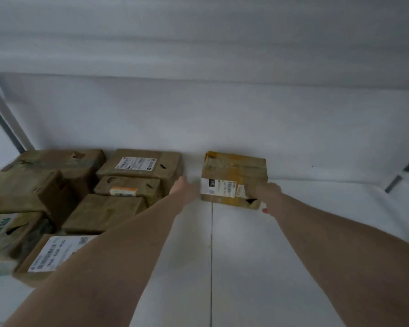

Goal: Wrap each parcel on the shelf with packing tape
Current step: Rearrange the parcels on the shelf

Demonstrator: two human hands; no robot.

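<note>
A small brown cardboard parcel [234, 172] with a white label and shiny tape on top stands alone against the back wall of the white shelf [293, 232]. My left hand [183, 188] reaches to the parcel's left side, fingers stretched out, just beside it. My right hand [266, 197] lies on the parcel's front right corner, with its thumb below the lower edge. The picture is blurred, so how firmly the right hand holds is unclear. No roll of tape shows.
Several brown parcels [80, 192] are piled at the shelf's left, some stacked, a few with white labels. A seam [211, 256] runs down the shelf board. Metal shelf posts stand at far left [7, 123] and far right [401, 175].
</note>
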